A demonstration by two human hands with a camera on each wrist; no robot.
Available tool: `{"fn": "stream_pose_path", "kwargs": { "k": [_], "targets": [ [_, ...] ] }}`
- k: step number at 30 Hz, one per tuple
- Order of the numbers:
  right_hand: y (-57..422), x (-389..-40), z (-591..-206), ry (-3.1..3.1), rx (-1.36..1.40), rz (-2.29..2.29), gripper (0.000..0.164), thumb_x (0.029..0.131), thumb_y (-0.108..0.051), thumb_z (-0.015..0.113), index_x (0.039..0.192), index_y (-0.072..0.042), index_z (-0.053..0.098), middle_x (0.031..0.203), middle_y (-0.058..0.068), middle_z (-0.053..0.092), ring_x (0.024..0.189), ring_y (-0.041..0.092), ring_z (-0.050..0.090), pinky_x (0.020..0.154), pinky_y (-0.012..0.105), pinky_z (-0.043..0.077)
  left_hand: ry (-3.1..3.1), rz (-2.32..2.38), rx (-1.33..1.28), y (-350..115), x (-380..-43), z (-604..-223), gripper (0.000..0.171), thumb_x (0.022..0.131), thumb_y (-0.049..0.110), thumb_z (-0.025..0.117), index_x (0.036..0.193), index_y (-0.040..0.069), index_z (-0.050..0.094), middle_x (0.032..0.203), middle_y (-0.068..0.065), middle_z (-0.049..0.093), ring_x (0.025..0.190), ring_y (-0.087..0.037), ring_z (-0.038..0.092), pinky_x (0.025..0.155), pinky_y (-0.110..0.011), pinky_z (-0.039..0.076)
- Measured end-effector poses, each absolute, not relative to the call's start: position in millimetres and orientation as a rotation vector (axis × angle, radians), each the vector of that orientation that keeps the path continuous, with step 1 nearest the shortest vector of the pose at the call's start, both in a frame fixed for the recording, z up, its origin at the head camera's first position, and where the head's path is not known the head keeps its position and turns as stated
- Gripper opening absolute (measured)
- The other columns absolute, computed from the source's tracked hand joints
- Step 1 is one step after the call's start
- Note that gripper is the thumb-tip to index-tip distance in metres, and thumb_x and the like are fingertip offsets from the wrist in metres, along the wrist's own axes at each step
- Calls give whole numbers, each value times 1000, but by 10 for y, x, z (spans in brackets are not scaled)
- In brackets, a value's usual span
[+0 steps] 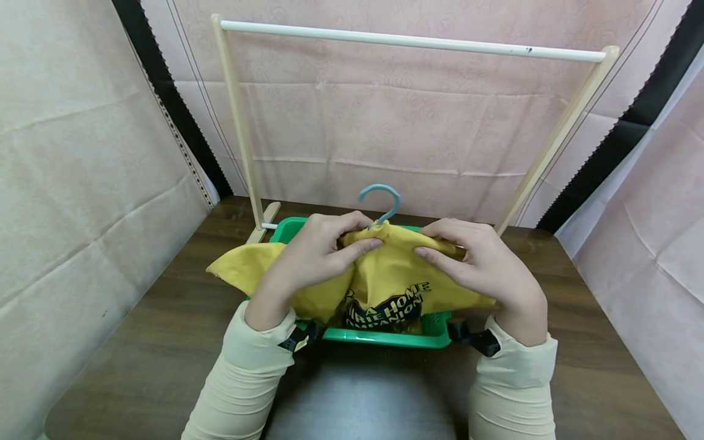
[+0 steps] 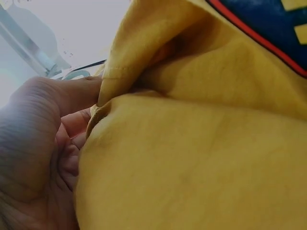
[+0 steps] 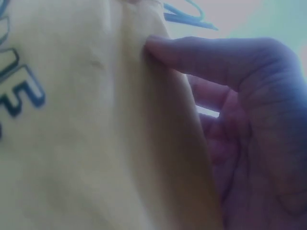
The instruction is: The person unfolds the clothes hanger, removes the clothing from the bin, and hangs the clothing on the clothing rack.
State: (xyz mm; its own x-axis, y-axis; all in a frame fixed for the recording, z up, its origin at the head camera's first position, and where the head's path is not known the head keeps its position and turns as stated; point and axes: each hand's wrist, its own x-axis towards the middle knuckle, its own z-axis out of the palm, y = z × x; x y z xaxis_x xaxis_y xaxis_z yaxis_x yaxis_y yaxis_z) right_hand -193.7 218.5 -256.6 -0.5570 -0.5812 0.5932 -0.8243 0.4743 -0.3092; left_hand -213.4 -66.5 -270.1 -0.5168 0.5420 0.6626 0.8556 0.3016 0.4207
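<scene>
Pinching yellow garment (image 1: 385, 269) along its top edge with left hand (image 1: 324, 247) and right hand (image 1: 481, 253) – thumbs on front, either side of blue hanger hook (image 1: 396, 200) (poking up from the cloth). Held over green basket (image 1: 385, 337), dark printed lettering (image 1: 390, 310) at front. Further out – brown table (image 1: 137, 342), white-barred rack (image 1: 412, 41) behind.

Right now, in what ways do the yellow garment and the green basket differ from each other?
The yellow garment is soft and folded, while the green basket looks stiff. The garment is pinched by the left hand and the right hand; the basket sits on the table, gripped by neither. The garment carries dark lettering, whereas the basket's visible parts show none. Both are brightly coloured.
</scene>
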Motion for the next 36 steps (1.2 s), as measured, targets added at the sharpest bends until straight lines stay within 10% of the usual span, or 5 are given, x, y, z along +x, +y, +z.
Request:
{"fn": "stream_pose_path", "kwargs": {
  "k": [36],
  "targets": [
    [2403, -1937, -2572, -2376, 1051, 744, 20, 86, -3, 79, 98, -19, 78, 88, -12, 72, 66, 3, 57, 58, 16, 45, -2177, -1032, -1110, -849, -2178, -2664, 10, 97, 28, 71, 100, 18, 70, 69, 10, 50, 56, -6, 41, 53, -26, 36]
  ]
}}
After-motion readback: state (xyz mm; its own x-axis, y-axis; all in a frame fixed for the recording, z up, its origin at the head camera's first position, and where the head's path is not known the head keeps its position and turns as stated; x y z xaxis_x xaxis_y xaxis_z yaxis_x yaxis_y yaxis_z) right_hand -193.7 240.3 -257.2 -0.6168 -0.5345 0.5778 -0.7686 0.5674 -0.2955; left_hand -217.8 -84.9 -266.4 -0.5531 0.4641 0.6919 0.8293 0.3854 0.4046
